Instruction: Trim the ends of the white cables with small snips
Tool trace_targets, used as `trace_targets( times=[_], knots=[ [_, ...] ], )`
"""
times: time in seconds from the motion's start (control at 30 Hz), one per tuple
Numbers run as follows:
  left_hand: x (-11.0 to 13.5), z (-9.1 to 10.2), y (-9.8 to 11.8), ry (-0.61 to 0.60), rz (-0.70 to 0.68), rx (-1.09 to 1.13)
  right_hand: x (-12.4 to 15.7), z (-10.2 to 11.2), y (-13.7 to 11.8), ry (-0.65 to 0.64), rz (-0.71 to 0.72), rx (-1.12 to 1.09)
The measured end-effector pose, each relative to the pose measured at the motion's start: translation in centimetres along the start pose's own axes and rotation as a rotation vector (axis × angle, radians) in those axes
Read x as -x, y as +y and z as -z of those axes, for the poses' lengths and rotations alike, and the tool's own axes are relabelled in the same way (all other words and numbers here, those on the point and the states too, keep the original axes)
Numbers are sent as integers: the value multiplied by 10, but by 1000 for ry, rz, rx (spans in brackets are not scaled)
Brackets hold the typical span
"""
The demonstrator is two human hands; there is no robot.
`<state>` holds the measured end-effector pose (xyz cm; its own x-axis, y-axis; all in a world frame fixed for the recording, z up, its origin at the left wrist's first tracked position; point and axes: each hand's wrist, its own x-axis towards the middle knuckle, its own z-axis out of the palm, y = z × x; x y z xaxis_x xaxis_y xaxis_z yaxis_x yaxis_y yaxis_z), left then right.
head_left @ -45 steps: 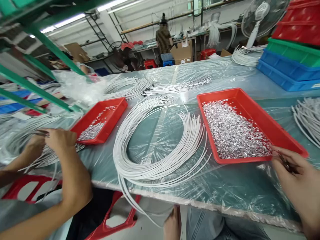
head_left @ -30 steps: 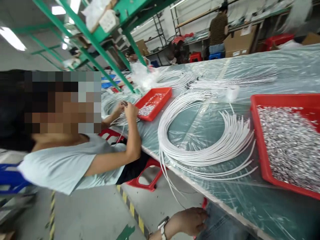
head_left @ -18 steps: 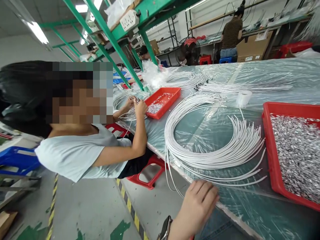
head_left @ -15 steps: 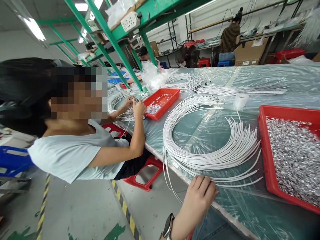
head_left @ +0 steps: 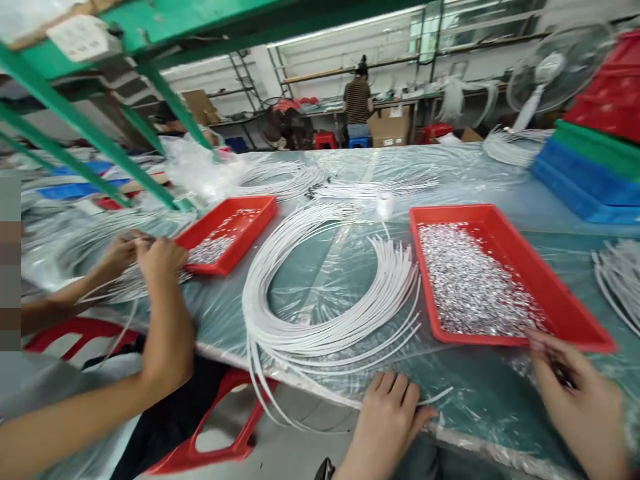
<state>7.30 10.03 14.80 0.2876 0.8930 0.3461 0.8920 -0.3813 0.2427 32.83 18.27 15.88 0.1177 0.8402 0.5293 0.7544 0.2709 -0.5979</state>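
My left hand (head_left: 386, 415) is closed round a white cable (head_left: 443, 397) at the table's front edge, the cable's free end sticking out past my thumb. My right hand (head_left: 577, 397) is at the front rim of a red tray (head_left: 560, 300), thumb and fingers brought together over it. Something small and dark shows inside that hand, but I cannot make out what it is. Small shiny metal pieces (head_left: 470, 280) lie heaped in the tray. A large coil of white cables (head_left: 295, 333) rests to the tray's left, its loose ends pointing toward the tray.
At left, a co-worker's hands (head_left: 150, 250) work beside a second red tray (head_left: 225, 263). A white roll (head_left: 385, 205) stands behind the coil. Stacked blue, green and red trays (head_left: 590, 167) rise at the back right. More white cables (head_left: 620, 280) lie at the right edge.
The view has swung to the right, bringing the whole right-hand tray and my right hand into sight. A cable end now extends out of my left hand, apart from the coil.
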Motion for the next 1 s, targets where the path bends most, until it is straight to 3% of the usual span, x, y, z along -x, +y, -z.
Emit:
trace_targets(
  times=[0.17, 0.37, 0.47, 0.57, 0.73, 0.83, 1.0],
  knots=[
    [-12, -18, 20, 53, -55, 117, -1, 1, -8, -37, 78, -44],
    [8, -8, 10, 88, -18, 343, -1, 5, -16, -64, 63, -116],
    [20, 0, 6, 146, 110, 452, 2, 3, -19, -78, 40, -178],
    [20, 6, 5, 266, 324, 552, 12, -2, -31, -121, 17, -268],
    [7, 1, 4, 448, 606, 728, 33, -23, -77, -363, 6, -472],
    [3, -6, 1, 469, 662, 833, 37, -39, -105, -478, -24, -579],
    [5, -6, -3, 396, 637, 950, 32, -55, -128, -531, -82, -700]
  ],
)
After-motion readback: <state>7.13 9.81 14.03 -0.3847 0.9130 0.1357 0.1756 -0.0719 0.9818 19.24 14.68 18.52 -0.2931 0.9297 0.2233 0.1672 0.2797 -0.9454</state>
